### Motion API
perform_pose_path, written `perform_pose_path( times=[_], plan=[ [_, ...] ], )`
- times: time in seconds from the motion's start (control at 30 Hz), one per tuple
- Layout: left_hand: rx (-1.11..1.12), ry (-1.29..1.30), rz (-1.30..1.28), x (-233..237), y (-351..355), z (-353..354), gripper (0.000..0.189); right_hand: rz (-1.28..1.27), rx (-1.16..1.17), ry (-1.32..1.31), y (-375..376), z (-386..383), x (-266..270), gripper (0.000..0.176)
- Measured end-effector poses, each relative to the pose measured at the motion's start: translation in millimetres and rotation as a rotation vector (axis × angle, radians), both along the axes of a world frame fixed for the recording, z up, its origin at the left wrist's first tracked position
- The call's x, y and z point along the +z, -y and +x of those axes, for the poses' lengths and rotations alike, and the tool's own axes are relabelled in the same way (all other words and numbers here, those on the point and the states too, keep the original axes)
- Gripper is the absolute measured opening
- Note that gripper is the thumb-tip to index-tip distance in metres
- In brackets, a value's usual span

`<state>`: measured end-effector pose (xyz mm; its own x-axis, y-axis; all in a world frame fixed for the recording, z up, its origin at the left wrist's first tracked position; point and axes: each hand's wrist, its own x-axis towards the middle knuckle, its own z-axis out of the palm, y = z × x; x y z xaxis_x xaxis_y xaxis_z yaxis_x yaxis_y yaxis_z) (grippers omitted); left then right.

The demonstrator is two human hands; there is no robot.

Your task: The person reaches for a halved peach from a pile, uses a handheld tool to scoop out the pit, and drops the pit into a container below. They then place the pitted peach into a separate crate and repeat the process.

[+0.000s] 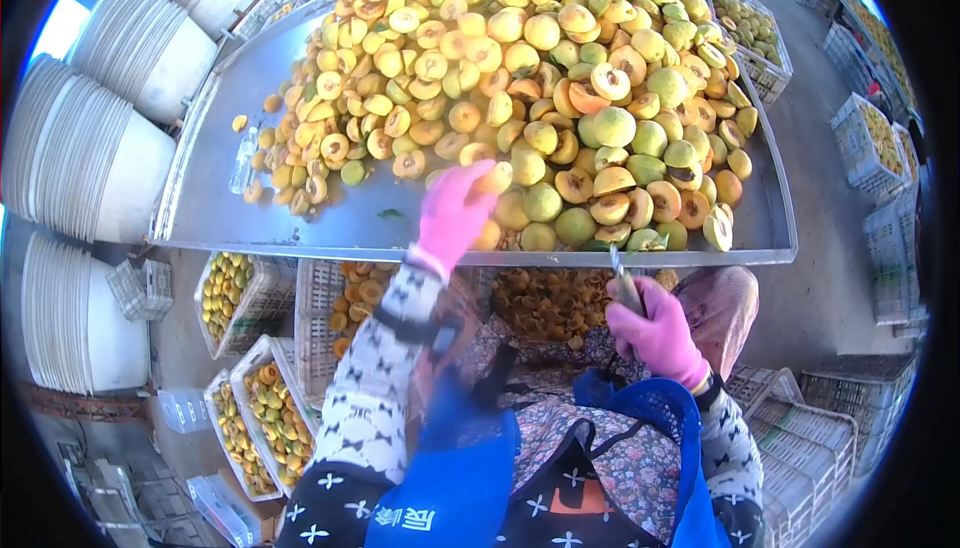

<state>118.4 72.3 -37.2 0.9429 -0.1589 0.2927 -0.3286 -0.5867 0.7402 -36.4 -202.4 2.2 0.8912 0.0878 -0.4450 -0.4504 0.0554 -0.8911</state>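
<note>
A large heap of yellow-green peaches (560, 68), many cut in halves with brown hollows showing, covers much of the metal table (345, 223). My left hand (455, 210), in a pink glove, reaches over the table's front edge with its fingers closed around a yellow peach (493, 179). Motion blurs that hand a little. In my pink-gloved right hand (655, 331) is a knife (626, 286), gripped by its handle in front of the table. Its short blade points up toward the table edge, close to several peaches. Most of the blade's tip merges with the fruit behind.
Below the table stand a crate of peach pieces (555, 298) and crates of fruit (270, 408) at the left. Stacked white tubs (95, 148) line the left side. A clear plastic bottle (243, 161) lies on the table. More crates (800, 448) stand at the right.
</note>
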Motion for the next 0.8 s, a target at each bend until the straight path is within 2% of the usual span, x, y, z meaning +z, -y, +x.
perform_pose_path(
  times=[0.07, 0.13, 0.23, 0.3, 0.37, 0.43, 0.47, 0.5, 0.53, 0.6, 0.63, 0.7, 0.8],
  plan=[
    [-0.115, 0.294, 0.159, 31, 13, -39, 0.041, 0.210, -0.065, 0.027, -15, 16, 10, 0.033],
    [-0.258, 0.540, 0.299, 51, 35, -70, 0.040, 0.351, -0.012, 0.099, -32, 32, 20, 0.032],
    [-0.334, 0.451, 0.084, 55, 53, -104, 0.043, 0.425, -0.002, 0.148, -42, 41, 7, 0.032],
    [-0.184, 0.007, -0.475, 62, 49, -118, 0.045, 0.488, 0.034, 0.098, -36, 44, 14, 0.031],
    [-0.164, -0.179, -0.788, 52, 45, -114, 0.049, 0.402, 0.151, 0.112, -37, 43, 27, 0.032],
    [-0.218, -0.096, -0.566, 41, 55, -118, 0.051, 0.306, 0.293, 0.073, -39, 46, 39, 0.037],
    [-0.326, -0.381, -1.013, 40, 61, -119, 0.047, 0.061, 0.168, 0.322, -45, 48, 28, 0.038],
    [-0.327, -0.659, -1.482, 39, 66, -120, 0.042, -0.184, 0.035, 0.569, -53, 51, 6, 0.039],
    [-0.266, -0.355, -1.065, 39, 65, -118, 0.038, -0.431, -0.103, 0.808, -59, 52, -1, 0.041],
    [-0.126, 0.222, -0.208, 36, 63, -110, 0.029, -0.553, -0.075, 0.887, -54, 39, 7, 0.037],
    [-0.134, 0.242, -0.488, 30, 68, -109, 0.026, -0.613, -0.056, 0.925, -51, 29, 14, 0.035],
    [-0.128, 0.016, -0.811, 29, 65, -108, 0.030, -0.728, 0.066, 0.952, -51, 18, 14, 0.032],
    [-0.220, -0.210, -1.022, 42, 65, -114, 0.033, -0.883, 0.188, 0.965, -55, 16, 2, 0.035]
  ],
)
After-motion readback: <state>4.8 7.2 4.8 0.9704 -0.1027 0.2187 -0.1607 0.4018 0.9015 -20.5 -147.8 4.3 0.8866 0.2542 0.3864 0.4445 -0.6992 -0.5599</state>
